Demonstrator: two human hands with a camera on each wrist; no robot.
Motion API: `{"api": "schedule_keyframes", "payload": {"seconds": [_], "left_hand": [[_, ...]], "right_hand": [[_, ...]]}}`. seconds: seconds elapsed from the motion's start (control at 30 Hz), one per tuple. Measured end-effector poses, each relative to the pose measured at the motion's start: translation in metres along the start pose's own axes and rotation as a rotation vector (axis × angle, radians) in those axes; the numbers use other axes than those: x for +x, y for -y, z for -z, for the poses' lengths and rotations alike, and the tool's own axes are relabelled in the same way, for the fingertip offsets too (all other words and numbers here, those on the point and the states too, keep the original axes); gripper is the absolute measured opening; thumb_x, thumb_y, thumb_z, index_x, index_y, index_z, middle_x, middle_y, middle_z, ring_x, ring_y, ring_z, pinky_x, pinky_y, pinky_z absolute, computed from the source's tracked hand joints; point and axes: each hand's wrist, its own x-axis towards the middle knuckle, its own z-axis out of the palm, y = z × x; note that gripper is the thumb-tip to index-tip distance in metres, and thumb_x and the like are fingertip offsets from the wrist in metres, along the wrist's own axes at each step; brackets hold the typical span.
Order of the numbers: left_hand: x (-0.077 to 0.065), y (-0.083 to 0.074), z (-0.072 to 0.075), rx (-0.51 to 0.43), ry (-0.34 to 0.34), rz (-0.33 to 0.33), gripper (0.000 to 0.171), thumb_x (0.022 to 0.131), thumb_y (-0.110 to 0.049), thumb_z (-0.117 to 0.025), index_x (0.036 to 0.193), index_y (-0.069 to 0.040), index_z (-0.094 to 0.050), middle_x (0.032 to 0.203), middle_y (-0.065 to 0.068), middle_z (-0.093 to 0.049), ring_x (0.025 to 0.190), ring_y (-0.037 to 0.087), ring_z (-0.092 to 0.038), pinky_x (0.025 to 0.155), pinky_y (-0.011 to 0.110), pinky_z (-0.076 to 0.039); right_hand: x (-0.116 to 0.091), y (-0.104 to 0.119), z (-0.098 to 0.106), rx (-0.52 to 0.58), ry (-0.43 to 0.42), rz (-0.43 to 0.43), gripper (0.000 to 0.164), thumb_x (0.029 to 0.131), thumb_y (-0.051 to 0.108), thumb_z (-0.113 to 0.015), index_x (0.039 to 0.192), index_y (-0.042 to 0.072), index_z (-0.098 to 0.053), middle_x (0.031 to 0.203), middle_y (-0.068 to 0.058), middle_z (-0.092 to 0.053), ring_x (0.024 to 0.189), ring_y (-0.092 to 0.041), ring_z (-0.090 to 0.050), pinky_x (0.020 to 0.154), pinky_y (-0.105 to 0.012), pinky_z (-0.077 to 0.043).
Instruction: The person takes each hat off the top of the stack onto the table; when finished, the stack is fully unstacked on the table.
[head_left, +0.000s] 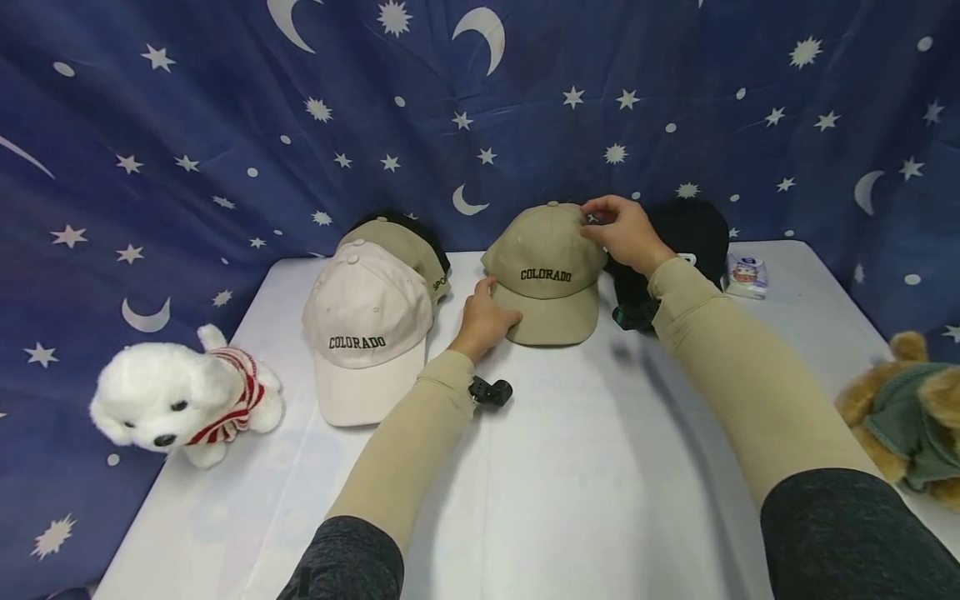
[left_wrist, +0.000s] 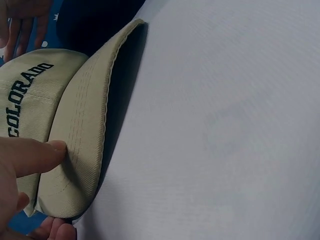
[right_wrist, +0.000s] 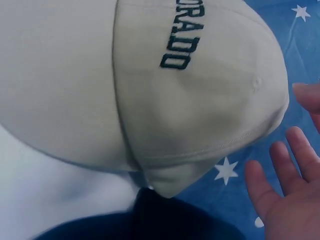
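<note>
A khaki baseball cap (head_left: pixel 548 250) with COLORADO lettering faces forward at the back of the table. My left hand (head_left: pixel 483 320) pinches the left side of its brim (left_wrist: pixel 82 130); the thumb lies on top and the fingertips show at the lower edge. At the crown's upper right is my right hand (head_left: pixel 621 232). In the right wrist view, its fingers (right_wrist: pixel 285 167) are spread beside the crown (right_wrist: pixel 215 95), with a gap between them. A black cap (head_left: pixel 693 229) lies behind the right wrist, which partly hides it.
On the left, a pale pink COLORADO cap (head_left: pixel 367 304) overlaps a khaki-and-black cap (head_left: pixel 408 246). A white plush dog (head_left: pixel 161 392) sits at the left edge, a brown plush toy (head_left: pixel 911 417) at the right. A small packet (head_left: pixel 747 276) lies back right, before a starry curtain (head_left: pixel 525 100).
</note>
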Motion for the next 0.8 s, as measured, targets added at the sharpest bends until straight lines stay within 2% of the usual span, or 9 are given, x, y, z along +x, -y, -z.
{"api": "schedule_keyframes", "payload": {"seconds": [0.07,0.37,0.8], "left_hand": [[0.001,-0.001,0.000,-0.003,0.003,0.007,0.080,0.086,-0.015,-0.078,0.153,-0.009,-0.035,0.142,0.022,-0.045,0.132,0.032,-0.043,0.110,0.041,-0.035],[0.006,-0.003,-0.006,-0.010,0.022,0.019,0.077,0.088,-0.015,-0.076,0.153,-0.008,-0.035,0.144,0.022,-0.043,0.133,0.032,-0.042,0.110,0.041,-0.035],[0.005,-0.010,-0.013,-0.003,0.041,-0.030,0.074,0.088,-0.013,-0.075,0.151,-0.007,-0.038,0.144,0.022,-0.044,0.136,0.033,-0.041,0.112,0.041,-0.034]], "right_hand": [[-0.003,-0.002,0.001,0.007,0.007,-0.007,0.039,0.095,0.006,-0.065,0.132,-0.004,-0.056,0.136,-0.020,-0.051,0.129,-0.032,-0.044,0.095,-0.041,-0.044],[-0.007,-0.017,-0.004,0.043,0.059,-0.037,0.044,0.094,0.006,-0.065,0.135,-0.005,-0.053,0.145,-0.020,-0.046,0.133,-0.033,-0.043,0.107,-0.046,-0.038],[-0.012,-0.022,0.001,0.044,0.030,-0.032,0.045,0.094,0.004,-0.066,0.135,-0.007,-0.053,0.151,-0.018,-0.042,0.138,-0.033,-0.040,0.106,-0.045,-0.039]]}}
